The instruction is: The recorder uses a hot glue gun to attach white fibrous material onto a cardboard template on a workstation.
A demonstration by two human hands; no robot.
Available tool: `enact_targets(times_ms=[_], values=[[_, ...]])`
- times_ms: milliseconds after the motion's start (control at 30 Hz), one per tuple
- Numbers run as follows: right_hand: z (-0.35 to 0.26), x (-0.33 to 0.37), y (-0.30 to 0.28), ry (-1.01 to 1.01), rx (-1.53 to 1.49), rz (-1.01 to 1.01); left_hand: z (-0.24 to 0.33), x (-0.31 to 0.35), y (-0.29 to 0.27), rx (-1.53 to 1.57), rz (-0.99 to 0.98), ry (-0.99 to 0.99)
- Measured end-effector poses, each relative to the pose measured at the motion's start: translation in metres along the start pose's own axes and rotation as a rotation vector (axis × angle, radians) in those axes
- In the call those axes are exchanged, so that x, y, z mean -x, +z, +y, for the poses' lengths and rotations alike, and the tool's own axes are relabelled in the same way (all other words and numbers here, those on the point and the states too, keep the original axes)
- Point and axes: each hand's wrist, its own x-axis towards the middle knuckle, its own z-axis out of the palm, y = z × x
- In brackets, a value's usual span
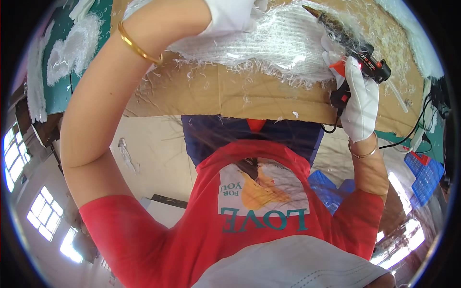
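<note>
My right hand, in a white glove, is wrapped round the handle of a black glue gun with a red trigger. The gun's brownish nozzle points up and to the left, with stringy strands clinging to it, and a clear glue stick pokes out of its rear. Beneath and left of the nozzle lies a sheet of white, shaggy, ribbed fabric with frayed edges. At the top edge my left hand, also gloved in white, rests over the fabric's far left part. Its fingers are mostly cut off by the frame.
The fabric lies on a cardboard sheet littered with white fibre scraps. A green table surface shows at the left, with another fluffy white piece on it. Black cords run along the right. Blue plastic baskets stand below the table.
</note>
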Motion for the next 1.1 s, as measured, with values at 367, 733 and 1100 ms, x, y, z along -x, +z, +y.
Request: enact_targets(times_ms=[367, 733, 1100], values=[[-0.003, 0.003, 0.009, -0.067, -0.006, 0.059, 0.012, 0.01, -0.003, -0.257, -0.007, 0.187], [-0.019, 0.009, 0.011, -0.069, 0.084, 0.052, -0.049, -0.008, 0.081, -0.34, 0.752, 0.677], [-0.001, -0.024, 0.027, -0.201, -0.269, 0.031, -0.008, 0.013, 0.051, -0.129, 0.264, 0.199]])
